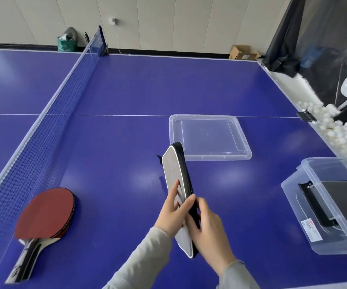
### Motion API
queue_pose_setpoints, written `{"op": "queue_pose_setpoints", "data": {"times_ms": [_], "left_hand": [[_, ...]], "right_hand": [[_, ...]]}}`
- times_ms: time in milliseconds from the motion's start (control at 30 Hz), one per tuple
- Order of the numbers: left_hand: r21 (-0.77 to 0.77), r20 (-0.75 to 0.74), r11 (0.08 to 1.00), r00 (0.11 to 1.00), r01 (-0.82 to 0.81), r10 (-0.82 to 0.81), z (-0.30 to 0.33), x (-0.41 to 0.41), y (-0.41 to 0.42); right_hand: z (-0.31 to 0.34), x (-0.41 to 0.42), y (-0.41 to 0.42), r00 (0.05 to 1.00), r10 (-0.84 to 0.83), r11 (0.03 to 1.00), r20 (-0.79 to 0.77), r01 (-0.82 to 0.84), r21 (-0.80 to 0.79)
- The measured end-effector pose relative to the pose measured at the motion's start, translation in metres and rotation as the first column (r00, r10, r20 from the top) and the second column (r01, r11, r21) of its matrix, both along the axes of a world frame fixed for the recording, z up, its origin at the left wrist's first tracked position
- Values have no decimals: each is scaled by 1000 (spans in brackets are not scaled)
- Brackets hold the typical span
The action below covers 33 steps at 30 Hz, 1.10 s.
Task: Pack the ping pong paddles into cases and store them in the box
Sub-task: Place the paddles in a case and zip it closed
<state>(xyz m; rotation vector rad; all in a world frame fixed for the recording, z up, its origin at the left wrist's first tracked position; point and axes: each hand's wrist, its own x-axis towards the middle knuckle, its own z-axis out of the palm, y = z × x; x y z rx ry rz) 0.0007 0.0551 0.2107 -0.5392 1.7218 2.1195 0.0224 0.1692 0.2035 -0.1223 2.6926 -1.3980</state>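
Case (175, 176): standing on edge at lower centre of the frame, grey face turned left, black zipped rim turned right, tilting toward the upper centre.
Left hand (173, 213): pressing flat against the grey face, fingers spread, thumb wrapping over the rim; clamped on the case.
Right hand (209, 230): closing around the black rim from the right, fingers curled on the case, probably working at the zipper; puller not visible.
Contents of case: cannot tell whether holding a paddle; nothing showing through the rim.
Paddles (45, 213): lying at lower left of the frame, red rubber up, seemingly two stacked, handle pointing toward the bottom edge, just beside the net (49, 113); not yet packed.
Box (335, 203): sitting at the right edge of the frame, clear plastic, already holding dark cases inside.
Lid (208, 138): lying flat at centre right, well apart from the box.
Doing it well: keeping the left hand bracing the face while running the zipper fully round, likely; holding the rim seams together ahead of the puller, avoiding snagging fabric.
Risk: leaving the zip partly undone, letting a paddle slip out when lowering into the box.
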Motion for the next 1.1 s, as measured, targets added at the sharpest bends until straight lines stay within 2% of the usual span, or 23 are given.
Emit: {"op": "queue_pose_setpoints", "data": {"times_ms": [133, 467, 667, 867, 967, 1100], "left_hand": [[22, -10, 999, 999, 31, -31, -4, 5, -9], [-40, -57, 997, 996, 68, -70, -17, 10, -18], [-47, -53, 999, 998, 26, -28, -26, 11, -26], [-150, -30, 978, 989, -145, 142, -38, 8, -49], [-286, -32, 928, 971, -237, 238, -51, 8, -71], [-404, 19, 840, 915, -362, 404, -76, 11, -111]], "right_hand": [[-4, 5, -6, 995, 23, 997, 93, -16, -79], [-18, 7, -14, 986, -33, 973, 165, 69, -219], [-24, 0, -17, 989, -1, 979, 151, 31, -202], [-24, -11, 2, 992, -65, 973, 107, 87, -212], [-29, -17, 21, 985, -84, 969, 149, 116, -218], [-44, -28, 56, 955, -228, 935, 189, 269, -232]]}}
